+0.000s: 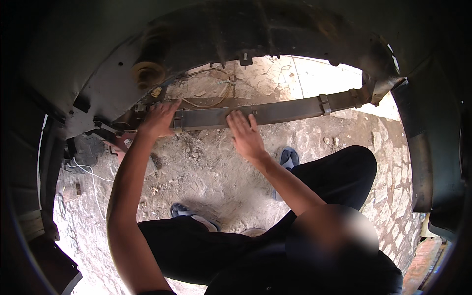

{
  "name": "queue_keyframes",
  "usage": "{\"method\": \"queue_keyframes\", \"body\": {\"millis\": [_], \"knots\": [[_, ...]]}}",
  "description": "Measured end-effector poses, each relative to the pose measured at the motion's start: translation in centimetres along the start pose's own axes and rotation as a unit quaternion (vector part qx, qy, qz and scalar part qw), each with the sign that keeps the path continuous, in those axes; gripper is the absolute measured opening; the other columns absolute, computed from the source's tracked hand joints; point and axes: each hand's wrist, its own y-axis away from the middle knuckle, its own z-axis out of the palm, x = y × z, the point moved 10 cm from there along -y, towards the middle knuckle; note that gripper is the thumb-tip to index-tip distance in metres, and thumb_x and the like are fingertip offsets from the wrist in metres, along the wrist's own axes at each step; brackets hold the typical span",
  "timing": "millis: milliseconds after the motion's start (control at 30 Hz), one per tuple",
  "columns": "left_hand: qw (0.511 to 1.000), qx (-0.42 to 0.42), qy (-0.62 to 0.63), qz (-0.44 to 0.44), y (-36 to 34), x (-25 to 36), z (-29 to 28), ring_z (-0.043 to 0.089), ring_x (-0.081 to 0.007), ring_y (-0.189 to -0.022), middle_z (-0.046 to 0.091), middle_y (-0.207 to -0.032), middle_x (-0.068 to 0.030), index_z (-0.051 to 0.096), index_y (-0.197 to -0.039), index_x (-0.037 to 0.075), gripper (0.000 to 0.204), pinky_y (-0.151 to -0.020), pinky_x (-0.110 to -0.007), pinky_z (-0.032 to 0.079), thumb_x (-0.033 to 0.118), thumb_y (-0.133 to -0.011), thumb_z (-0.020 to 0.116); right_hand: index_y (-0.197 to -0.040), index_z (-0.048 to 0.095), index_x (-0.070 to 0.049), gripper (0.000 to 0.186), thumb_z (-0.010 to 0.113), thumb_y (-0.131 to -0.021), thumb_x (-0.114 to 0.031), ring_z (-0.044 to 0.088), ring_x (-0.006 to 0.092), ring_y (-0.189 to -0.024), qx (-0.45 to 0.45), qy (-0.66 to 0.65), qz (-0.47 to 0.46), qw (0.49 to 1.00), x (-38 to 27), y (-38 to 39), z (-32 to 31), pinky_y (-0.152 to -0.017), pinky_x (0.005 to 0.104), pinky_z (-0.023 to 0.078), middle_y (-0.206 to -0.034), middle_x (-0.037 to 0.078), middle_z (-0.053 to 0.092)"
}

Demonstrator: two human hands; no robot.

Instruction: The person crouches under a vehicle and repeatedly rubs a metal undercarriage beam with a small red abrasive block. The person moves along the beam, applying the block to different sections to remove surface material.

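A dark steel leaf spring (285, 112) runs across the view inside a vehicle's wheel arch, with metal clip bands (325, 104) around it. My left hand (160, 119) lies over the spring's left part, beside another clip band (179, 119); its fingers are stretched out, and the thumb side faces the band. Farther right, my right hand (246, 133) rests with extended fingers against the near face of the spring, thumb apart. Neither hand is wrapped round anything. Left of my left wrist, partly hidden, is what looks like another person's hand (118, 146) near a bracket.
A rusty round bump stop (147, 74) hangs at the upper left, with a thin looped cable (216, 101) behind the spring. Dark body panels (427, 147) close in on both sides. White wire (92, 172) trails over the dusty ground (196, 172), and my legs are bent below.
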Motion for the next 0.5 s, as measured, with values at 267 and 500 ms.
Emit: {"method": "queue_keyframes", "body": {"millis": [267,500], "knots": [[0.983,0.024,0.001,0.181,-5.7,13.3,-3.4,0.041,-0.0345,-0.135,0.046,-0.144,-0.0176,0.021,-0.156,0.016,0.108,-0.11,-0.046,0.036,0.027,-0.07,0.085,-0.141,0.051,-0.013,0.057,0.057,-0.085,-0.003,0.042,0.015,-0.139,-0.007,-0.086,0.027,0.996,5.0,1.1,-1.2,-0.12,0.0507,0.022,-0.148,0.002,0.048],[0.963,-0.134,-0.01,0.233,-10.7,19.5,-2.0,0.05,-0.041,-0.128,0.044,-0.145,-0.0232,0.008,-0.158,0.014,0.115,-0.106,-0.047,0.044,0.035,-0.074,0.084,-0.144,0.044,-0.004,0.06,0.048,-0.085,0.004,0.037,0.035,-0.141,0.296,-0.188,0.302,0.886,14.0,4.2,-12.7,-0.118,0.0548,0.019,-0.147,0.019,0.045]]}}
